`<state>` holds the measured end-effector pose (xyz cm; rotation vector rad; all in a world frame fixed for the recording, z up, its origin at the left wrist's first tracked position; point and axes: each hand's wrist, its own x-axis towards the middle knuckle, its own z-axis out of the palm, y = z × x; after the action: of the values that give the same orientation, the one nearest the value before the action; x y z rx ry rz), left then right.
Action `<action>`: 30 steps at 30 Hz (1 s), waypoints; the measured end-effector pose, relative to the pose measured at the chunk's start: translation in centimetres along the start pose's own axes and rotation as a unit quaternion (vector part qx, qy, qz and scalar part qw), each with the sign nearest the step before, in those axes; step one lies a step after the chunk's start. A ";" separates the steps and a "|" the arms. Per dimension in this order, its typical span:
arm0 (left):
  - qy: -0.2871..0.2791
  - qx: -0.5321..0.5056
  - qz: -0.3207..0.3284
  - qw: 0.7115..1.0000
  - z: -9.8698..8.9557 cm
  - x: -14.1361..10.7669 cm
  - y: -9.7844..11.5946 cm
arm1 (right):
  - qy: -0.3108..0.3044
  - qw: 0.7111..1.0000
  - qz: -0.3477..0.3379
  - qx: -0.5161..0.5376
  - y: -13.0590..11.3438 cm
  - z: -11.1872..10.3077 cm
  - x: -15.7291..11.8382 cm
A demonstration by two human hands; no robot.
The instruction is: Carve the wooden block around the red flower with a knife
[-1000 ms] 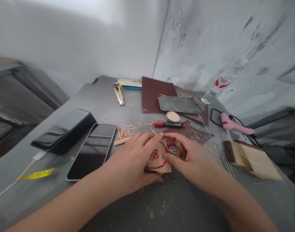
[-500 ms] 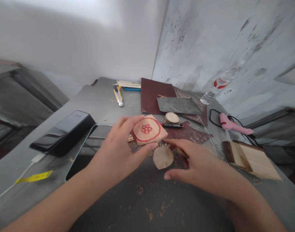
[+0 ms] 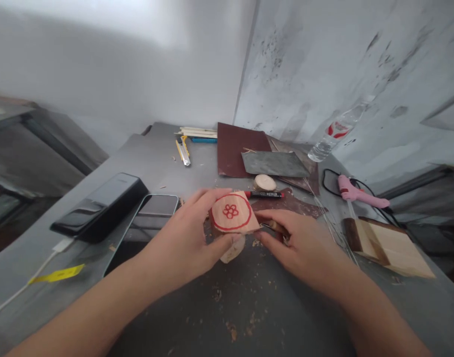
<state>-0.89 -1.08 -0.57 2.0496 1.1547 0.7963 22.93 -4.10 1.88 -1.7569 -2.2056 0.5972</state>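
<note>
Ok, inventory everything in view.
Marked block: 1, pale/red, left hand
Rounded wood: 1, pale, below marked block
Wood slice: 1, pale, behind marker
Marker: 1, black/red, centre
Sheets: several, brown/grey, back
Cutter: 1, yellow, back left
Sticks: several, pale, back
Strip: 1, blue, beside sticks
Bottle: 1, clear, back right
Glue gun: 1, pink, right
Strands: several, pale, right
Large block: 1, pale, right
Phone: 1, dark, left
Device: 1, black, left
Cable: 1, white, left
Tag: 1, yellow, on cable
Shavings: many, tan, table
Table: 1, grey, beneath
Walls: 2, whitish, behind
Furniture: unclear, dark, edges
Tool: 1, brown, right hand
Left hand: 1, bare, centre
Right hand: 1, bare, centre
</note>
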 end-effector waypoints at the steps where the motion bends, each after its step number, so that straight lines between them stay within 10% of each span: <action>1: -0.013 0.002 0.000 1.000 -0.2 0.0 -0.1 | -0.008 1.000 0.002 0.002 -0.1 -0.1 0.0; 14: -0.030 -0.055 -0.047 0.997 0.2 0.3 -1.0 | -0.118 0.991 -0.060 -0.004 -0.9 -0.1 -0.8; 30: 0.040 -0.205 -0.156 0.965 0.3 0.8 -0.9 | -0.083 0.996 -0.033 -0.012 -1.2 0.9 -0.7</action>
<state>-0.79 -0.07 -1.26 1.4656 1.2022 0.8794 21.66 -5.09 1.72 -1.6947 -2.3803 0.7269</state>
